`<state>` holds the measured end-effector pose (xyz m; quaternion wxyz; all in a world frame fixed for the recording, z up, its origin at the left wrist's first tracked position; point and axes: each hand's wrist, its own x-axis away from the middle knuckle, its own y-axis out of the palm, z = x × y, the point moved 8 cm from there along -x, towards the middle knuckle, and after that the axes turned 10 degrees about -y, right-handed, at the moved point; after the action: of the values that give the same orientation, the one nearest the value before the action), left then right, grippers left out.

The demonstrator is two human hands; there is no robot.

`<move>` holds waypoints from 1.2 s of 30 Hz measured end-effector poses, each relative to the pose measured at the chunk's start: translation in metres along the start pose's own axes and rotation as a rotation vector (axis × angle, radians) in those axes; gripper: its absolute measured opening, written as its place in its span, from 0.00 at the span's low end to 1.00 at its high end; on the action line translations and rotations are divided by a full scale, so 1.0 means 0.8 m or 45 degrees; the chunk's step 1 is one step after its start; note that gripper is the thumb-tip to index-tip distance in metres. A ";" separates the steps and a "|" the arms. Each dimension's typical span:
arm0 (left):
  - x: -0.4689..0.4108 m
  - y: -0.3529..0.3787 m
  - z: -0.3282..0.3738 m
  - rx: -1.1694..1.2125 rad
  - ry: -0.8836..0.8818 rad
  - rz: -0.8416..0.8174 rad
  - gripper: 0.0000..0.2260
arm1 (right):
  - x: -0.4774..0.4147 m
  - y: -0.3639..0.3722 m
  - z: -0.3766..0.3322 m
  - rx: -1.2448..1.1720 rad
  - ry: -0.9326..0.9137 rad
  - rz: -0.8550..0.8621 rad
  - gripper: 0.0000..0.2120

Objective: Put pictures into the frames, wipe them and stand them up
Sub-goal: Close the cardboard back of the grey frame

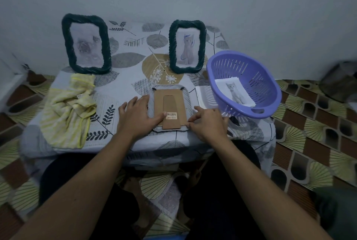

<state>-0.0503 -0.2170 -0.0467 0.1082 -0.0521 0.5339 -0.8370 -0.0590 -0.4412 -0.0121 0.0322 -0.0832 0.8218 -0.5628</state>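
Between left hand (135, 116) and right hand (208, 122), face-down frame (170, 102), backing upward.

You have three frames, one dark left frame (86, 43) standing, one dark middle frame (187, 45) standing, one pale frame (170, 100) lying face down, one yellow cloth (65, 112), one purple basket (257, 70), one loose picture (234, 93) in it, two hands, left hand (138, 116), right hand (207, 122).

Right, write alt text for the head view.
A frame lies face down on the table, the left hand pressing its cardboard back, the right hand at its near corner. Two filled frames stand behind; cloth left, purple basket right.
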 end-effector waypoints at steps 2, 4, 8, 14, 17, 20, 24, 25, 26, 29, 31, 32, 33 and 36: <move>0.001 -0.001 0.000 0.004 0.006 0.008 0.43 | 0.002 0.003 -0.001 -0.044 0.000 0.005 0.11; 0.001 -0.001 0.001 0.009 0.008 0.009 0.43 | 0.003 0.006 -0.004 -0.046 -0.024 0.029 0.11; 0.000 -0.001 0.001 -0.001 0.004 0.010 0.43 | 0.004 0.007 -0.010 0.039 -0.111 0.022 0.09; 0.001 -0.003 0.001 0.002 0.009 0.020 0.43 | -0.006 0.002 -0.014 0.109 -0.206 -0.080 0.06; 0.001 -0.003 0.002 -0.003 0.006 0.023 0.44 | -0.009 0.001 -0.015 0.157 -0.243 -0.086 0.07; 0.000 -0.002 0.001 0.000 0.007 0.025 0.44 | -0.011 0.002 -0.015 0.195 -0.263 -0.145 0.08; -0.001 -0.001 -0.001 0.008 0.003 0.022 0.43 | -0.024 0.003 -0.005 -0.252 -0.171 -0.109 0.06; -0.001 0.000 -0.002 0.010 -0.002 0.021 0.43 | -0.025 -0.001 -0.004 -0.394 -0.154 -0.053 0.06; -0.002 0.000 -0.003 0.018 -0.008 0.026 0.43 | -0.027 -0.004 -0.005 -0.489 -0.142 -0.009 0.08; -0.005 -0.001 -0.006 0.063 -0.032 0.049 0.42 | -0.031 -0.002 -0.008 -0.637 -0.115 0.058 0.14; -0.003 -0.002 -0.005 0.062 -0.037 0.053 0.42 | -0.038 0.005 -0.009 -0.658 -0.104 0.075 0.16; -0.002 -0.002 -0.003 0.052 -0.047 0.049 0.43 | -0.043 0.012 -0.009 -0.651 -0.106 0.064 0.17; -0.001 -0.003 -0.002 0.046 -0.057 0.047 0.43 | -0.046 0.020 -0.010 -0.636 -0.112 0.044 0.17; -0.001 -0.003 -0.004 0.055 -0.072 0.039 0.43 | -0.054 0.035 -0.017 -0.591 -0.136 0.028 0.18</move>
<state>-0.0504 -0.2128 -0.0458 0.1370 -0.0652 0.5132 -0.8448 -0.0209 -0.4116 -0.0351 0.0617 -0.1092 0.9271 -0.3531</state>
